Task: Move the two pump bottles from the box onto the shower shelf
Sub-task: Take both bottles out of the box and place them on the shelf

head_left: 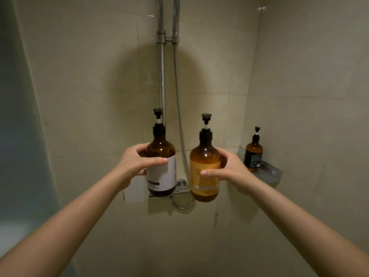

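I hold both pump bottles upright in mid-air: the white-labelled bottle wrapped in my left hand, the amber bottle in my right hand. The corner shelf already carries a third bottle. Risk: crowding could topple it.

No legible text: labels on white-label bottle, amber bottle, shelf bottle seemingly printed, too blurred.

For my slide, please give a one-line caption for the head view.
Each hand, left and right, holds a pump bottle, dark and amber, before the corner shelf.
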